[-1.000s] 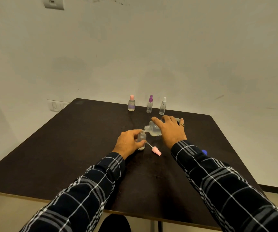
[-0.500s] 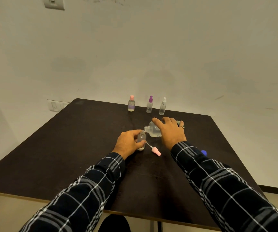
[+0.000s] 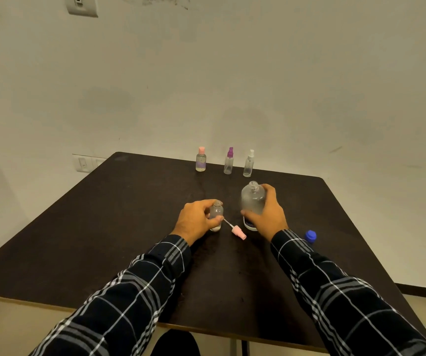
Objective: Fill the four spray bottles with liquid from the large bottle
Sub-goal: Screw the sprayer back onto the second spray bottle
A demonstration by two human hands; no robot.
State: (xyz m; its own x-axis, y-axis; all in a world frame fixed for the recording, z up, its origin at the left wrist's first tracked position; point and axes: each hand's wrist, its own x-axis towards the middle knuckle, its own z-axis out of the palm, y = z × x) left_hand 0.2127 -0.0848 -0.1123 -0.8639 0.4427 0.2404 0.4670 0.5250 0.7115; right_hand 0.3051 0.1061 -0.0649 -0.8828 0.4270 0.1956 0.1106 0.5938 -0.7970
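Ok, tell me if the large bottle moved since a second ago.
Yes. The large bottle swung upright, its mouth now right of the small open bottle.

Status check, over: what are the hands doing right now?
Left hand grips small bottle, top off. Right hand holds large bottle upright, uncapped. Pink spray top lies between them.

Dark table [image 3: 104, 227] against pale (scuffed) wall [image 3: 232, 86]

A plain indoor room, whether home or office cannot be told: a scuffed off-white wall [image 3: 232, 86] carries a switch plate [image 3: 81, 5] high up and a socket plate [image 3: 84, 163] lower down, and a dark table [image 3: 104, 227] stands near it.
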